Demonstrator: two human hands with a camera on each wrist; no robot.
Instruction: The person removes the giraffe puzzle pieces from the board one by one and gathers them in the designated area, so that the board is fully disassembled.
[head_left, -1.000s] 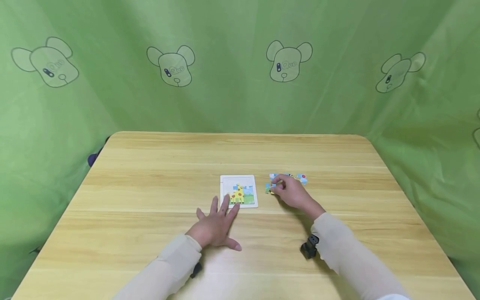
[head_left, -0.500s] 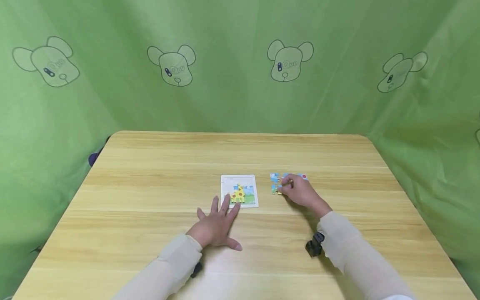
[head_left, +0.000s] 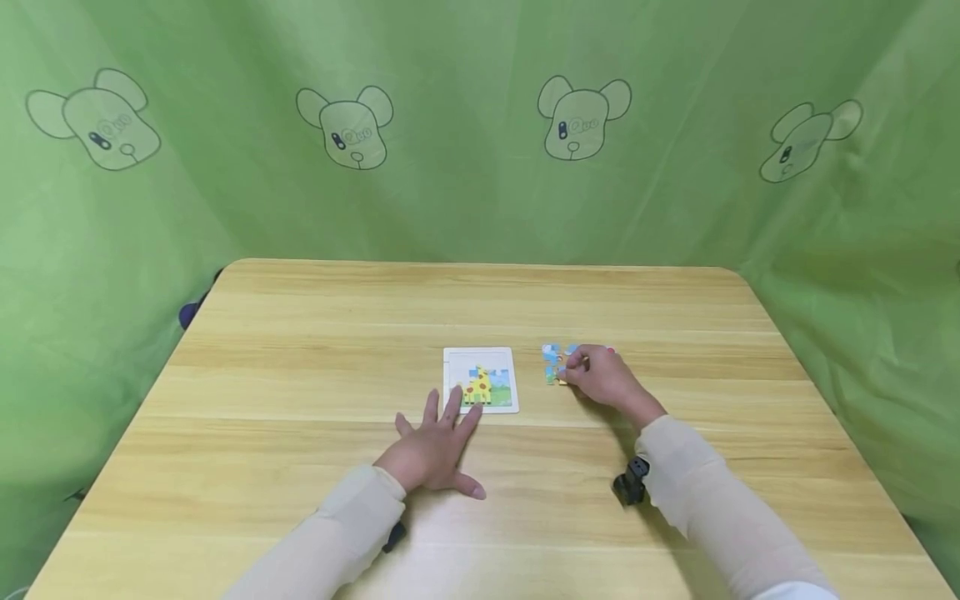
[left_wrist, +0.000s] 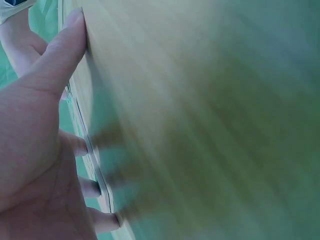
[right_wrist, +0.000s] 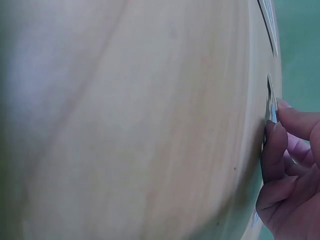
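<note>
Your left hand [head_left: 431,454] is spread, fingertips on the near edge of a white square puzzle tray [head_left: 459,365] whose yellow giraffe picture [head_left: 482,386] is part-assembled; your right hand [head_left: 603,379] pinches a small, flat, printed jigsaw piece [right_wrist: 273,112] beside blue loose pieces [head_left: 551,352] right of the tray. Piece-picking seems underway; next likely calls for matching it to a gap.

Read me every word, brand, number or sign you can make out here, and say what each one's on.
No text reads with certainty.
Green curtain: the printed animal faces bear short, faint lettering, perhaps starting with "Q"; too blurred to spell out.
Puzzle tray: no lettering I can make out.
Loose puzzle pieces: any markings are too small to read.
</note>
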